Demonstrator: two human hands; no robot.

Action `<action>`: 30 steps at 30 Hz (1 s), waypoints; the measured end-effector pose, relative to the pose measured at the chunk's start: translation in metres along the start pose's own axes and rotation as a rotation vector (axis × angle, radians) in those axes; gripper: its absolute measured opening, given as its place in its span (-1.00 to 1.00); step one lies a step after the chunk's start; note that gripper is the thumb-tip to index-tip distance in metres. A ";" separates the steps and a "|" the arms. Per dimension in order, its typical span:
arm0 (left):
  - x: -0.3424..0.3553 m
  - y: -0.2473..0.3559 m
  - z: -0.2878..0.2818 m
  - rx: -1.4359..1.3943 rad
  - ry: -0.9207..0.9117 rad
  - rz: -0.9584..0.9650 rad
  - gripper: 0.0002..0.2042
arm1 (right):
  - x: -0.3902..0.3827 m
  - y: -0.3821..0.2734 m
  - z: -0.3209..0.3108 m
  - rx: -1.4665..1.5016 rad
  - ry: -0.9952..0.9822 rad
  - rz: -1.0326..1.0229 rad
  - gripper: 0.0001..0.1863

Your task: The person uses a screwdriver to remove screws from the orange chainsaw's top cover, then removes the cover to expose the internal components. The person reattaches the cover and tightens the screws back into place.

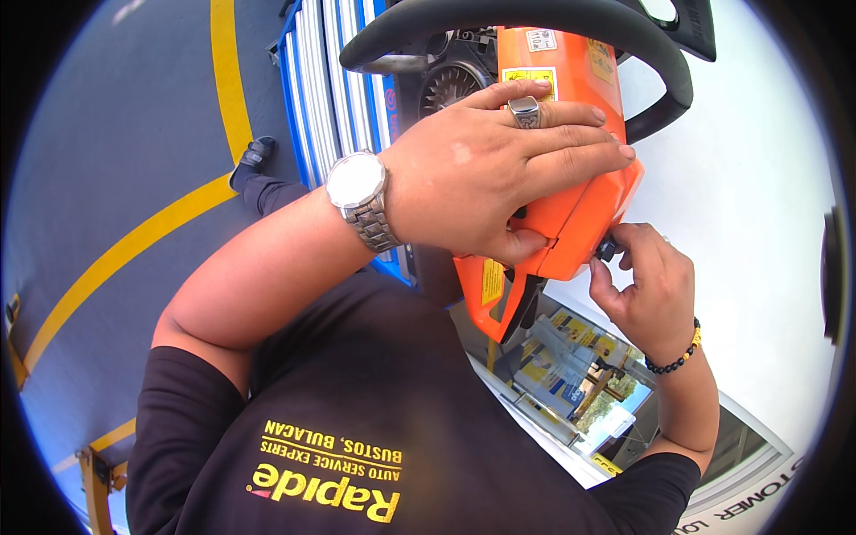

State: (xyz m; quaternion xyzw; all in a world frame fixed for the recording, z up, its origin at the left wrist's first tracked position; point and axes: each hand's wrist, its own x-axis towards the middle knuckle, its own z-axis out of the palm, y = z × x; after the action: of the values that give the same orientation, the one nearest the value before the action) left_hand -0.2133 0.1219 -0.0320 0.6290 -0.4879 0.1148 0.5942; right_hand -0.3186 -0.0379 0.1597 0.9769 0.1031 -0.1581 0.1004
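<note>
An orange chainsaw (584, 201) with a black handlebar (526, 11) is in front of me at the upper middle. My left hand (499, 174) lies across its orange top cover and holds it, fingers over the upper face and thumb against the rear part. The palm hides part of the cover. At the cover's right rear end, my right hand (646, 290) pinches a small black knob (607, 249) between thumb and fingers. Below the hands, the orange rear handle (486, 308) with its black part points toward me. A finned round flywheel (446, 89) shows left of the cover.
A blue-and-silver cabinet (334, 80) is left of the saw. Yellow lines (125, 254) cross the grey floor. A dark shoe (257, 156) shows near the cabinet. A white wall (749, 178) fills the right side, with a window (588, 374) at the lower right.
</note>
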 end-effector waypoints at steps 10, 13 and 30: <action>0.003 0.006 0.002 0.020 0.040 -0.029 -0.26 | 0.004 0.014 0.000 -0.165 0.024 -0.259 -0.64; 0.003 0.003 0.002 0.012 0.049 -0.017 -0.28 | 0.008 0.017 -0.003 -0.200 -0.006 -0.316 -0.63; 0.008 0.009 0.004 -0.011 0.104 -0.038 -0.21 | -0.009 0.031 -0.003 -0.008 0.051 -0.272 -0.51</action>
State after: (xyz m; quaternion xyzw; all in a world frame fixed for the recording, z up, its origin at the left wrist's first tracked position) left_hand -0.2177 0.1164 -0.0220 0.6281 -0.4452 0.1334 0.6241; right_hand -0.3192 -0.0687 0.1704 0.9572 0.2379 -0.1448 0.0794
